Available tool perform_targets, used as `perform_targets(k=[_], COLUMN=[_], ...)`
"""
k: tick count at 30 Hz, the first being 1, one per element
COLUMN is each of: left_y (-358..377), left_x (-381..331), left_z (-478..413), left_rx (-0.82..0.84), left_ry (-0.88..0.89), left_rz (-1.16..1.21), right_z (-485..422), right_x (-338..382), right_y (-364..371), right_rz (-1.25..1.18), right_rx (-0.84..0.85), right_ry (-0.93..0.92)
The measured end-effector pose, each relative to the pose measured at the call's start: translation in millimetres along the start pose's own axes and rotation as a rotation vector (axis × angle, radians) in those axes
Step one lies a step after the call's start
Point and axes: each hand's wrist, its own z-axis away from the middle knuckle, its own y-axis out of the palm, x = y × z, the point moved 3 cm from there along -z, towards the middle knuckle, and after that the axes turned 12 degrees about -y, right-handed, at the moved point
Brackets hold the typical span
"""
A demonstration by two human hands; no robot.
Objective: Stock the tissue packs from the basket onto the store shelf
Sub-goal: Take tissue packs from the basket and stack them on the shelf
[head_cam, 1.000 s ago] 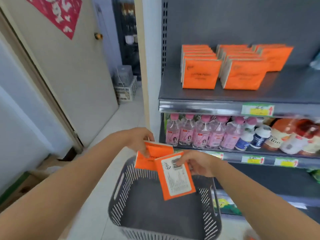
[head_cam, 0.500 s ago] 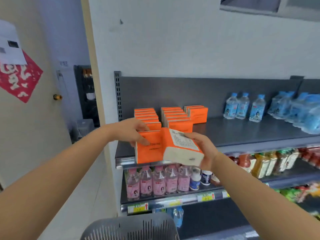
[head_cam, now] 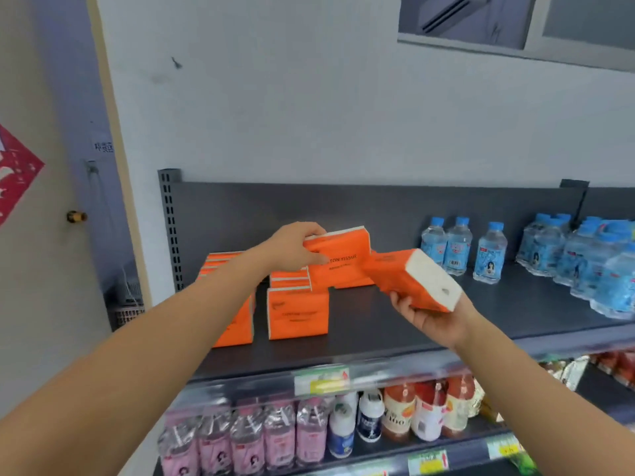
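Left hand (head_cam: 295,247) grips one orange plastic-wrapped tissue pack (head_cam: 340,255) upright, long axis level, over the dark grey metal shelf (head_cam: 378,324), nearer the stocked rows (head_cam: 297,314). Right hand (head_cam: 436,317) cups a second orange pack (head_cam: 412,280), tilted, from beneath. I'd place left first.

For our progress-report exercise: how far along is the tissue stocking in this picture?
Done: orange packs stand in rows on the top shelf. In hand: the left hand holds one pack near the back rows; the right hand holds another pack, tilted, over bare shelf. Left: setting both down. The basket is out of view, so its contents cannot be told.
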Motion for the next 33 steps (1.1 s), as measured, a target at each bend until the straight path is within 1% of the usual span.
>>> perform_targets(k=[3, 5, 7, 9, 12, 15, 18, 20, 22, 24, 26, 27, 28, 30, 32, 33], left_y=[28, 46, 64, 83, 107, 123, 125, 120, 115, 108, 106, 107, 110, 117, 122, 122], left_x=[-20, -27, -26, -22, -15, -2, 7, 2, -9, -27, -47, -57, -65, -76, -75, -72], left_z=[-49, -79, -107, -128, -144, -150, -151, -149, -143, -132, -120, -114, -111, -108, -107, -107], left_rx=[0.000, 0.031, 0.074, 0.114, 0.133, 0.137, 0.069, 0.009, -0.027, -0.073, -0.105, -0.089, -0.050, 0.011, 0.003, -0.005], left_ry=[-0.017, -0.058, -0.115, -0.161, -0.204, -0.225, -0.177, -0.109, -0.012, 0.178, 0.417, 0.487, 0.508, 0.480, 0.492, 0.491], left_rz=[-0.017, -0.055, -0.108, -0.210, -0.371, -0.433, -0.518, -0.590, -0.547, -0.448, -0.456, -0.464, -0.469, -0.549, -0.648, -0.653], right_z=[-31, -48, -64, -79, -99, -116, -127, -132, -136, -140, -139, -138, -138, -137, -138, -140], right_x=[25, 39, 49, 56, 57, 51, 43, 40, 38, 37, 37, 36, 35, 32, 29, 29], right_y=[-30, -47, -66, -83, -103, -113, -112, -107, -98, -89, -77, -71, -66, -56, -48, -47], right_rz=[-0.046, -0.054, -0.073, -0.078, -0.093, -0.153, -0.149, -0.060, 0.068, 0.282, 0.503, 0.583, 0.641, 0.719, 0.835, 0.929], right_rx=[0.012, 0.026, 0.043, 0.072, 0.121, 0.117, 0.127, 0.144, 0.144, 0.162, 0.224, 0.250, 0.265, 0.289, 0.305, 0.285], right_ry=[0.010, 0.005, -0.001, 0.008, 0.057, 0.089, 0.151, 0.191, 0.197, 0.161, 0.118, 0.107, 0.098, 0.078, 0.043, 0.014])
